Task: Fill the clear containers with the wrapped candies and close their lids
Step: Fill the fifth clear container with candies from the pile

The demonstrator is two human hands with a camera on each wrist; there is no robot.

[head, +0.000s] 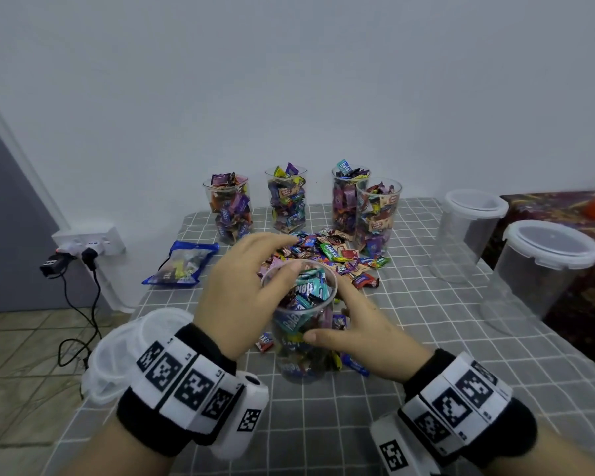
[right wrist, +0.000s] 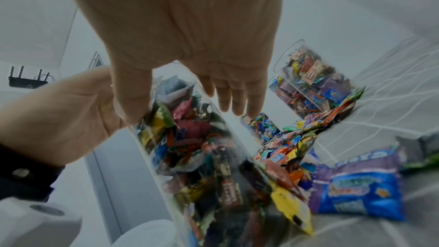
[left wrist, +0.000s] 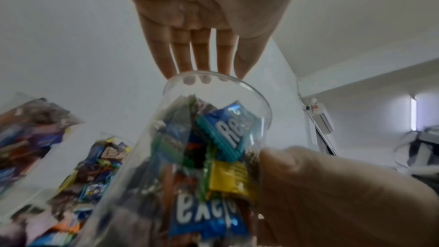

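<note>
Gripping the candy-filled clear container (head: 301,324) near the front of the checked tablecloth (head: 426,355), the right hand (head: 364,324) curled thumb and fingers round its side, while the left hand (head: 241,290) lay over the rim, fingers straight. Loose wrapped candies (head: 327,255) were heaped just behind it.

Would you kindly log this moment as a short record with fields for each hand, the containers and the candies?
left hand: over the rim of the near container, fingers straight, thumb at the rim
right hand: grips the near container's side
near container: almost full, no lid
filled containers: four at the back, heaped, no lids
lidded containers: two on the right, empty
loose candies: pile on the checked tablecloth
candy bag: left of the pile
</note>
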